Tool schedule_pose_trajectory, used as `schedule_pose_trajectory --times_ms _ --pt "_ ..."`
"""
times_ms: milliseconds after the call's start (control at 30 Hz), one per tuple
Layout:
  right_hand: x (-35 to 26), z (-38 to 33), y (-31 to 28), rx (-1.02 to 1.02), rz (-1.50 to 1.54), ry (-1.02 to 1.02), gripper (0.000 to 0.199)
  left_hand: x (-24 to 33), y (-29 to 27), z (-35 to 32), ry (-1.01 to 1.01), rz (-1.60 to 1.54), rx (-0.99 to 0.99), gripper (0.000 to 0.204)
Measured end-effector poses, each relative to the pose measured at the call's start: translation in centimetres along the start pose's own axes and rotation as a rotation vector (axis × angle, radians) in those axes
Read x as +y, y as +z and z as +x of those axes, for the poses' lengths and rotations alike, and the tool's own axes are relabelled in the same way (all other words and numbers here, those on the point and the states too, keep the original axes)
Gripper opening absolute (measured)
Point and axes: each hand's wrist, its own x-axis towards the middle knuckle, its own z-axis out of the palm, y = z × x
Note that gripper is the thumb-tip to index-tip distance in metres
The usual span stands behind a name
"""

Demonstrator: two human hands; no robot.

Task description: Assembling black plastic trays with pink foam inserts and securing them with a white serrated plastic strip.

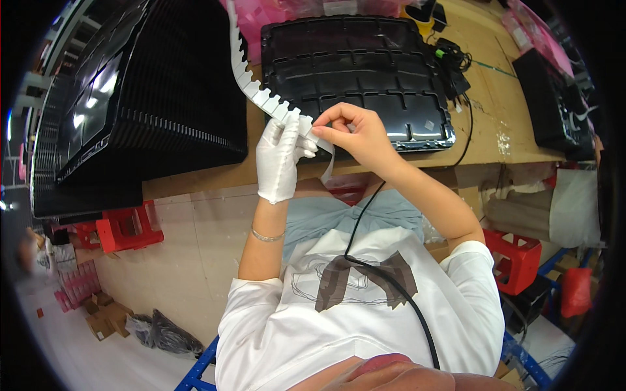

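My left hand [277, 163], in a white glove, grips a long white notched strip [261, 98], which looks like a strip of labels. From the glove the strip runs up and away past the tray's left edge, and a loose tail [328, 166] hangs below the fingers. My bare right hand [362, 135] pinches at the strip's near end with thumb and forefinger, right beside the glove. Whatever small piece may be between those fingertips is too small to make out. Just beyond both hands lies a black plastic tray [352, 62] with a small pale square [429, 124] on its near right corner.
A tall stack of black trays [189, 98] stands at left on the brown table [489, 130]. Cables and a black adapter [456, 81] lie right of the tray. A black box [551, 104] is at far right. Red stools [130, 228] stand below; a black cable crosses my shirt.
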Motion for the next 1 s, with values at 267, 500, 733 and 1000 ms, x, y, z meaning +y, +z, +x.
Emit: schedule_pose_trajectory --times_ms 267,500,733,1000 --pt "-1.8 10.0 -0.1 -0.117 -0.231 -0.520 0.008 1.9 -4.1 2.4 0.108 0.095 0.189 0.038" --pt "3.1 28.6 -4.5 -0.104 -0.759 -0.352 0.021 1.9 -2.5 3.0 0.001 0.187 0.103 0.022" --pt "4.4 31.3 -3.7 -0.089 -1.020 -0.319 0.020 2.4 -3.6 3.7 -0.086 0.179 0.038 0.019" --pt "5.7 31.5 -3.2 0.024 -1.084 -0.374 0.020 2.3 -4.0 4.4 -0.090 0.179 0.040 0.017"
